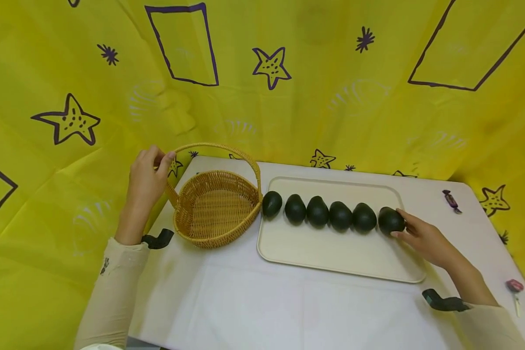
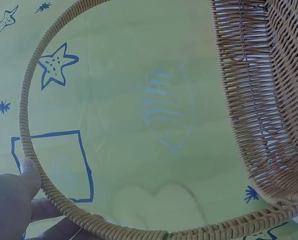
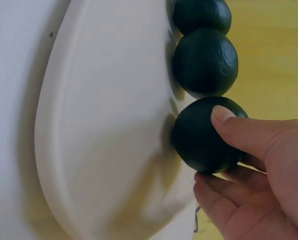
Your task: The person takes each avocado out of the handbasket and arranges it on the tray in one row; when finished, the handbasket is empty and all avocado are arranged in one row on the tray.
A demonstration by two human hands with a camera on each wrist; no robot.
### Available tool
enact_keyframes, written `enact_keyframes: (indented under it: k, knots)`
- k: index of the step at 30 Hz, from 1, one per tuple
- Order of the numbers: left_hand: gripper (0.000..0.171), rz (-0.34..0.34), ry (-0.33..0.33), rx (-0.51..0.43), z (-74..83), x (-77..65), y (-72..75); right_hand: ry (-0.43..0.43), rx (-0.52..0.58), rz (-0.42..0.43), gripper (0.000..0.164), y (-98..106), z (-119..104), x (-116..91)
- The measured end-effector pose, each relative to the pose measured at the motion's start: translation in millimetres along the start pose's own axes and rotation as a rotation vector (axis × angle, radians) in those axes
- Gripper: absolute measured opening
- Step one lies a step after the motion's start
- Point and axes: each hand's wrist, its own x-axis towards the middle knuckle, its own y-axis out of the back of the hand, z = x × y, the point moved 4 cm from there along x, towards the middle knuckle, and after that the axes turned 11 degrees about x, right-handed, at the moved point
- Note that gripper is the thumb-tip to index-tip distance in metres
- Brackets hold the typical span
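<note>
My left hand (image 1: 148,170) grips the arched handle (image 1: 218,145) of a wicker basket (image 1: 210,240) on its left side. In the left wrist view, the thumb and fingers curl round that handle (image 2: 68,210). Nothing lies inside the basket. My right hand (image 1: 424,238) holds the rightmost dark green avocado (image 1: 391,220) between thumb and fingers, low over a cream tray (image 1: 323,250). The right wrist view shows the thumb on top of this avocado (image 3: 204,137) and fingers beneath. Several more avocados (image 1: 317,212) line up leftward in a row, the last at the tray's left edge beside the basket.
A white table (image 1: 245,301) carries the tray and basket. To the right lie a purple wrapped candy (image 1: 451,201) and a lollipop (image 1: 515,287). Behind the table hangs a yellow cloth (image 1: 288,112) with drawn stars.
</note>
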Motion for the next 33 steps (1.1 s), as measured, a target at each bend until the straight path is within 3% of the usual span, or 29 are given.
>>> enact_keyframes:
  k: [13, 22, 29, 33]
  knots:
    - [0.049, -0.003, 0.013, -0.005, -0.6, -1.5, 3.5, -0.018, 0.004, -0.034, 0.079, -1.2, 3.5, 4.3]
    - [0.055, 0.002, 0.003, -0.091, -2.3, -7.4, 0.3, -0.033, -0.053, -0.036, 0.083, 4.6, 2.9, -0.5]
    - [0.054, 0.148, 0.015, -0.132, 0.0, -22.9, 8.4, -0.085, -0.048, -0.054, 0.092, 7.2, 0.1, -4.6]
    - [0.046, 0.221, -0.023, -0.133, 3.3, -30.2, 12.5, -0.085, -0.046, -0.038, 0.093, 10.2, -1.7, -8.7]
